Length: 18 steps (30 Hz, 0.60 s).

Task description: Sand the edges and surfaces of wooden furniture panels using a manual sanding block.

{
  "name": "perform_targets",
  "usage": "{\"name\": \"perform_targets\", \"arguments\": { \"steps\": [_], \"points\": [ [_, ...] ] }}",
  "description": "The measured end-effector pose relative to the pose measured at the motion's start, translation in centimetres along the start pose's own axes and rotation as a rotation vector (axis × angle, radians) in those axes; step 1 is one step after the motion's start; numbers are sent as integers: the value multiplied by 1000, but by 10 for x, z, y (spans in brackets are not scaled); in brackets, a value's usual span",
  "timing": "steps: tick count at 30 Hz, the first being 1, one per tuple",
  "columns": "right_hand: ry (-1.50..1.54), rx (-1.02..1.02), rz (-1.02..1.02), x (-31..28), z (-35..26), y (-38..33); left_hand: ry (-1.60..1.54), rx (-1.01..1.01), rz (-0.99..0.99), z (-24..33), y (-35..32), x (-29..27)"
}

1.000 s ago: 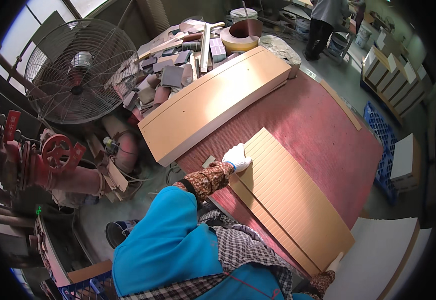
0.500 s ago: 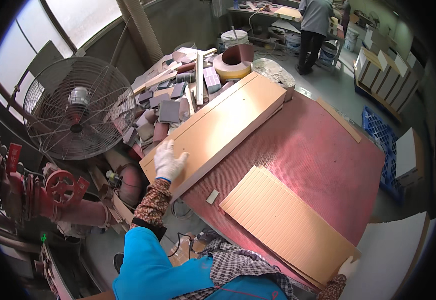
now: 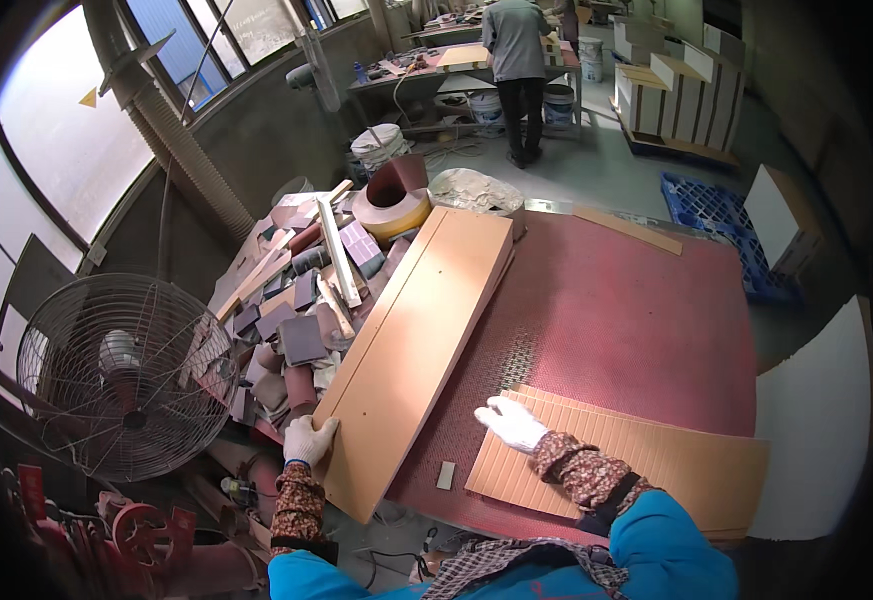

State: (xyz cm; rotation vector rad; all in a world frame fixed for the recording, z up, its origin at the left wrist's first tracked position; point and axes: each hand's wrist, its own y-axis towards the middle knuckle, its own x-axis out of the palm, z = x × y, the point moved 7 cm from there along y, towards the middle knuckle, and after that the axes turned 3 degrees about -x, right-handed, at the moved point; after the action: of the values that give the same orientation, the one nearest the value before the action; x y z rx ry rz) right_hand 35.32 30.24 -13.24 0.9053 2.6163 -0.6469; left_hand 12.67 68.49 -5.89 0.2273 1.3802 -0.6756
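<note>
A long tan wooden panel (image 3: 411, 330), with a groove along one side and small holes, lies slanted across the left part of the red mat-topped table (image 3: 636, 310). My left hand (image 3: 310, 442), in a white glove, grips its near left edge, with the thumb toward the top face and the fingers partly hidden. My right hand (image 3: 512, 423), gloved too, hovers by the left corner of a ribbed tan cardboard sheet (image 3: 646, 455). Its fingers point left, loosely extended, with nothing in them. Beside that corner rests a small pale block (image 3: 445, 475).
Left of the panel lies a heap of sanding blocks and scraps (image 3: 303, 338), with a roll of abrasive belt (image 3: 393, 208) beyond. A caged fan (image 3: 126, 375) stands at left. A thin wood strip (image 3: 628, 230) lies at the far edge. A person (image 3: 516, 70) works at a back bench.
My right hand has left the cardboard's near right end and come to its left corner. My left hand has shifted from the panel's top to its left edge. The view has turned and tilted up.
</note>
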Motion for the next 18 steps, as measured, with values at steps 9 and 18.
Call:
{"name": "perform_targets", "arguments": {
  "steps": [9, 18],
  "points": [
    [930, 405, 108, 116, -12, -13, -11, -66, 38, 36, -88, 36],
    [958, 338, 63, -16, 57, -73, -235, 61, -263, 132, -206, 92]
  ]
}}
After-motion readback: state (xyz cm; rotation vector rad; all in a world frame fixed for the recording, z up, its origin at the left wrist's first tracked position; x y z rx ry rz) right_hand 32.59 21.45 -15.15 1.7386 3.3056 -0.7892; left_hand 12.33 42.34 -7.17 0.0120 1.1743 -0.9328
